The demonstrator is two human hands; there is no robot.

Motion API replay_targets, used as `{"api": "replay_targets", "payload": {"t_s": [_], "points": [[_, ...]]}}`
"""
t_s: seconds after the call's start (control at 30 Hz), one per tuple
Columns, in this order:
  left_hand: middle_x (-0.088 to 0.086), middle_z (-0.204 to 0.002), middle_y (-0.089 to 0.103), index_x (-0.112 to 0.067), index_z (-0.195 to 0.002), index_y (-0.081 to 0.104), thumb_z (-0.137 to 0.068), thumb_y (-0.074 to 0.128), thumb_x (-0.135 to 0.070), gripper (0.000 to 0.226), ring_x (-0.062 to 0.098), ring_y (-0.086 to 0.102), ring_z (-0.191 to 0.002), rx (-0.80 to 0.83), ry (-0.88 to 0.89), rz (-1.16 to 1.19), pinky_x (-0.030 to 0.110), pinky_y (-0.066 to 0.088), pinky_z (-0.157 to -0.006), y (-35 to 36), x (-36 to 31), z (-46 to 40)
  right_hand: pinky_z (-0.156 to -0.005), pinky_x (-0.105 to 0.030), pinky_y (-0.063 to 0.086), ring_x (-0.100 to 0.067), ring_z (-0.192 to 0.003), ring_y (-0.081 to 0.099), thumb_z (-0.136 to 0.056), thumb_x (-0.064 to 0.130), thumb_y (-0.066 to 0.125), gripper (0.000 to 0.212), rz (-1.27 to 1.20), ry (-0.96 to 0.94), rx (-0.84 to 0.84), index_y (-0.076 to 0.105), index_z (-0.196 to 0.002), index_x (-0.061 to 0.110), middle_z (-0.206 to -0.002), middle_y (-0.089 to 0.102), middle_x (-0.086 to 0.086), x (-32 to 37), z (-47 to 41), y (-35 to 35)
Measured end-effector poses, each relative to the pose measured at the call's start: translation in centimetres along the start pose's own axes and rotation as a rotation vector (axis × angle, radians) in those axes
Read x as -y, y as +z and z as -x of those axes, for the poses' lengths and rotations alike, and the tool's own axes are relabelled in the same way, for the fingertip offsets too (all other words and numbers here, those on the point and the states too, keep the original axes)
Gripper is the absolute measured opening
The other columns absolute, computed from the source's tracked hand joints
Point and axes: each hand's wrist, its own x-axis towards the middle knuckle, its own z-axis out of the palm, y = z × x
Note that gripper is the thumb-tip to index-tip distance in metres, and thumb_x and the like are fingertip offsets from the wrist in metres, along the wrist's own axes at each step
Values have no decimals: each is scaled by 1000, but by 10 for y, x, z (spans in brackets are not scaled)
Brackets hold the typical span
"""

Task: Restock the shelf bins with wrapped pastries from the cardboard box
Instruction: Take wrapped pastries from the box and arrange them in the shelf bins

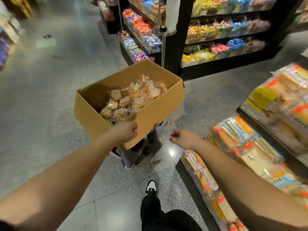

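Both grips held no pastry. Left hand (pixel 127 131) was clenched at the near rim of the cardboard box (pixel 160 110), knuckles up; whether it gripped the edge could not be made out. Right hand (pixel 180 136) hung loosely curled and empty over the floor, between box and shelf.

Box sat raised on a stool-like stand (pixel 130 157) in the aisle, flaps open. Wrapped pastries (pixel 133 97) filled roughly the right half of it, heaped toward the far corner; the left part showed bare cardboard.

Shelf bins (pixel 250 147) to the person's right, low and tiered, already carried plenty of long wrapped cakes in clear film. Whether any of the small box pastries had gone in there could not be told.

Judgement: restocking partway at best. A good pile remained in the box, nothing in hand, so another scoop looked due. A candy rack (pixel 225 35) stood beyond, not part of the job.
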Motion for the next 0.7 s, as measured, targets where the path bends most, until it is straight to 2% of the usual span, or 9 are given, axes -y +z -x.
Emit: {"api": "replay_targets", "payload": {"t_s": [0.07, 0.17, 0.3, 0.37, 0.47, 0.5, 0.6, 0.7], "points": [[-9, -87, 61, -25, -98, 59, -98, 50, -33, 12, 8, 58, -76, -21, -22, 4, 29, 54, -66, -13, 20, -26, -72, -31, 45, -23, -94, 61, -99, 44, 51, 35, -28, -26, 24, 56, -126, 22, -115, 67, -5, 11, -37, -9], [-6, -90, 62, -25, -93, 60, -99, 48, -33, 15, 9, 57, -77, -38, -78, 23, 26, 44, -59, -33, 46, -66, -63, -30, 43, -23, -82, 59, -101, 37, 50, 28, -122, -52, 50, 55, -122, 20, -106, 68, -10, 27, -91, -26], [-4, -92, 64, -26, -99, 58, -100, 48, -32, 12, 11, 62, -80, -59, -166, 54, 34, 56, -71, -55, 77, -116, -61, -29, 43, -19, -71, 59, -99, 37, 53, 33, -195, -61, 21, 56, -127, 20, -102, 72, -9, 38, -157, -50], [-3, -89, 65, -23, -96, 61, -98, 50, -32, 15, 12, 62, -78, -73, -212, 76, 37, 57, -74, -61, 92, -139, -64, -29, 44, -19, -79, 61, -99, 35, 52, 35, -187, -52, 2, 56, -129, 19, -108, 70, -6, 43, -188, -63], [-1, -87, 65, -21, -93, 63, -94, 51, -27, 14, 14, 62, -75, -80, -265, 110, 38, 58, -71, -66, 113, -169, -79, -31, 49, -25, -103, 61, -101, 32, 48, 36, -115, 14, -15, 54, -132, 16, -121, 64, -9, 52, -232, -80], [-1, -87, 65, -21, -92, 63, -94, 51, -26, 14, 15, 62, -75, -73, -276, 116, 39, 57, -71, -67, 119, -178, -79, -31, 48, -26, -106, 60, -101, 32, 48, 34, -95, 40, -22, 55, -130, 16, -120, 63, -9, 54, -245, -84], [1, -87, 64, -19, -92, 62, -95, 52, -25, 12, 16, 62, -76, -33, -301, 130, 37, 56, -68, -69, 137, -207, -78, -31, 44, -27, -109, 58, -99, 31, 48, 29, -78, 69, -59, 58, -122, 16, -121, 63, -9, 61, -283, -90], [3, -99, 64, -16, -97, 61, -95, 51, -25, 14, 17, 60, -82, 7, -272, 116, 35, 52, -69, -70, 160, -241, -78, -33, 46, -27, -106, 59, -99, 30, 47, 34, -77, 66, -56, 58, -126, 15, -122, 63, -9, 70, -314, -90]]}}
